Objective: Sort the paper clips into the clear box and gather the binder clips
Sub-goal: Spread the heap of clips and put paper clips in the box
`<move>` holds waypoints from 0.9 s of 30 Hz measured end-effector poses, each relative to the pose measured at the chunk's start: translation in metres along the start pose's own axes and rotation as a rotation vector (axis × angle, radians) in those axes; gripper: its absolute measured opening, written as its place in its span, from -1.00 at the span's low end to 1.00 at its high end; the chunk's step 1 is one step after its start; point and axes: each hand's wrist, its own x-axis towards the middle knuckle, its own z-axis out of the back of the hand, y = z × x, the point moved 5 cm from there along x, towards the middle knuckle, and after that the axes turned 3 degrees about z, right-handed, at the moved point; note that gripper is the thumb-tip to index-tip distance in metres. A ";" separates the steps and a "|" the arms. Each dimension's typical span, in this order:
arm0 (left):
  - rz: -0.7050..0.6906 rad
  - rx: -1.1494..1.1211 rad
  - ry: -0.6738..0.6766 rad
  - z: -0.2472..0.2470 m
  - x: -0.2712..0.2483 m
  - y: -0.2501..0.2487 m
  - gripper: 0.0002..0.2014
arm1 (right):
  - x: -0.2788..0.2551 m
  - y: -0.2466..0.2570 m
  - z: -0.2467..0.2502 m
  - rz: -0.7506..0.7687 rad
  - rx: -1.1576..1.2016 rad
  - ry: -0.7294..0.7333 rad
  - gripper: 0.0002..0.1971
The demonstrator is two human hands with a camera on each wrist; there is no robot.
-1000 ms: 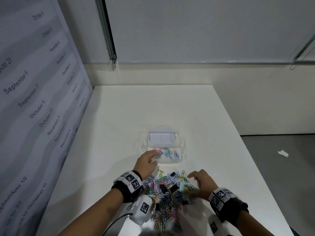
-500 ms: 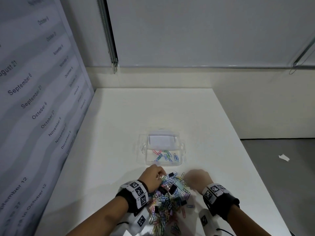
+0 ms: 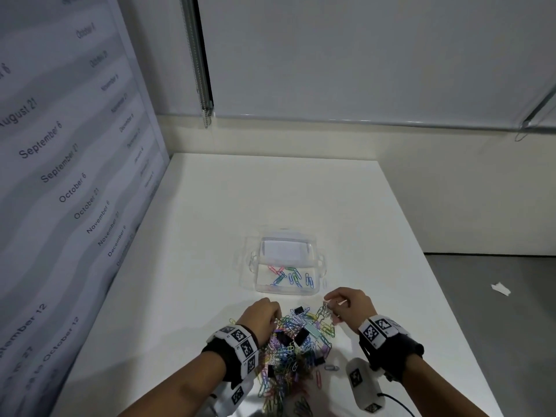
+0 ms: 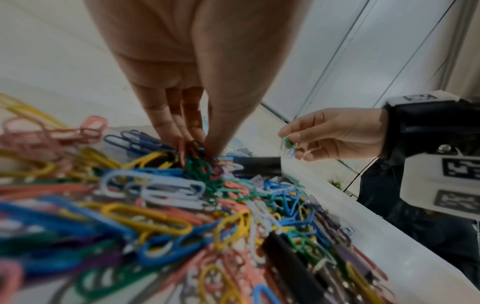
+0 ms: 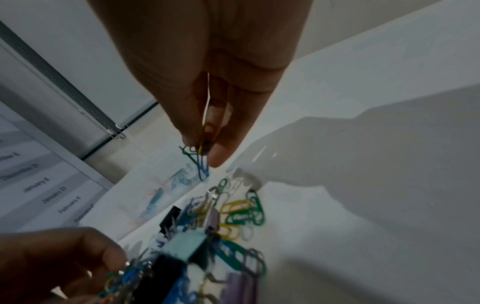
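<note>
A heap of coloured paper clips [image 3: 288,350] mixed with black and pastel binder clips [image 3: 301,337] lies on the white table near its front edge. Behind it stands the clear box [image 3: 255,263] with several paper clips [image 3: 290,276] inside. My left hand [image 3: 264,314] reaches down into the heap's left side, fingertips [image 4: 192,142] pinching paper clips there. My right hand [image 3: 346,305] is lifted just above the heap's right side and pinches a few paper clips [image 4: 288,144], green and blue ones [image 5: 200,162], between thumb and fingers.
The white table [image 3: 210,221] stretches bare behind the box to a far wall. A panel printed with dates [image 3: 60,176] stands along the left edge. The table's right edge drops to a grey floor with a paper scrap [image 3: 501,288].
My left hand came back from the clear box to the heap's left side. My right hand rose off the heap with a few paper clips pinched.
</note>
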 end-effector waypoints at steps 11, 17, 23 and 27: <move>0.062 -0.343 -0.128 0.024 -0.007 0.005 -0.88 | 0.044 0.066 0.000 0.108 0.144 0.012 -0.59; 0.119 -0.532 -0.196 0.047 0.002 0.003 -0.88 | 0.046 0.065 0.000 0.146 -0.089 0.022 -0.72; 0.134 -0.615 -0.219 0.064 0.023 0.005 -0.88 | 0.017 0.043 -0.014 0.162 -0.241 0.174 -0.70; 0.162 -0.640 -0.237 0.070 0.036 0.004 -0.77 | 0.005 0.030 -0.034 0.203 -0.380 0.257 -0.72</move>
